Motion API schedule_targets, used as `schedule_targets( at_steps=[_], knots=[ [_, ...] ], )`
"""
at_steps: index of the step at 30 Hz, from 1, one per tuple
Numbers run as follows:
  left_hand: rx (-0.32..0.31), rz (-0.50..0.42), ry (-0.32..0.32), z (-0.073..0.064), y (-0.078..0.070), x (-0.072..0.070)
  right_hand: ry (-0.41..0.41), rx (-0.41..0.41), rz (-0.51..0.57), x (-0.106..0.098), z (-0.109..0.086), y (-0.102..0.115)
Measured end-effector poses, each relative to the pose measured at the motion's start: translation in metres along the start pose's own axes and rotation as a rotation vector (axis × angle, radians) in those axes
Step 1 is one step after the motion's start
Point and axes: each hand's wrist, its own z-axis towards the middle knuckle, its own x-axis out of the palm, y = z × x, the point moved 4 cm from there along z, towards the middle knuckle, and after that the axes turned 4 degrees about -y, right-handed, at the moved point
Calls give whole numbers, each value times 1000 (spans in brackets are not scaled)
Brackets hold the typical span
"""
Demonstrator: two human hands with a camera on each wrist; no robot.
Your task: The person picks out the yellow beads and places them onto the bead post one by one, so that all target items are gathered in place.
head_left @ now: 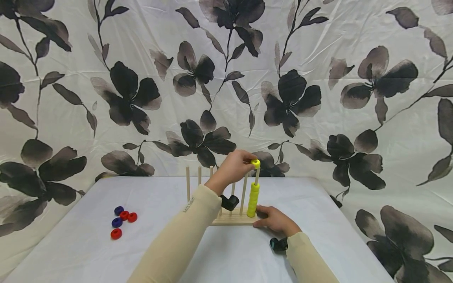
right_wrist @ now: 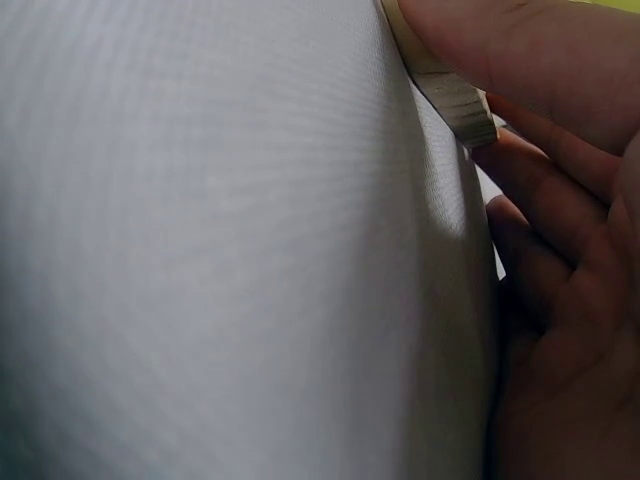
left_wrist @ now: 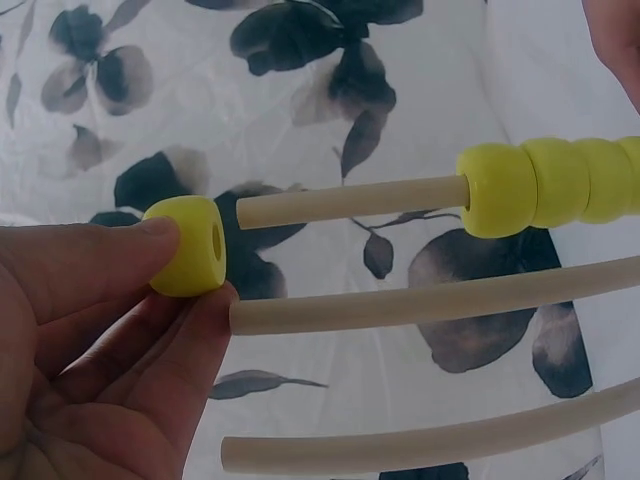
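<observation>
My left hand [head_left: 233,167] pinches a yellow bead [left_wrist: 190,246] between thumb and fingertips. In the left wrist view the bead's hole faces the tip of a bare-ended wooden peg [left_wrist: 350,202], with a small gap between them. Farther down that same peg sits a stack of yellow beads [head_left: 253,200]. The peg is the rightmost on a wooden peg stand [head_left: 230,221]. My right hand [head_left: 277,220] grips the right end of the stand's base [right_wrist: 455,105], thumb on the near side and fingers behind.
To the left on the white-covered table [head_left: 170,251] lie several loose beads, red ones [head_left: 116,234] and blue ones [head_left: 117,222]. Other upright pegs [head_left: 188,184] without beads rise left of the yellow stack. Behind the table hangs a floral cloth [head_left: 226,106].
</observation>
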Motion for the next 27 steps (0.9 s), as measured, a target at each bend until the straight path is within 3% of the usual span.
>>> schedule_targets(
  at_steps=[5,15,27],
  knots=[
    [25,10,-11,4,-1,3,3,5,-7,-1,0,0],
    [-2,1,22,9,0,11,14,11,-18,2,2,-5],
    [28,79,34,11,-5,14,11,17,-36,1,1,-4]
  ],
)
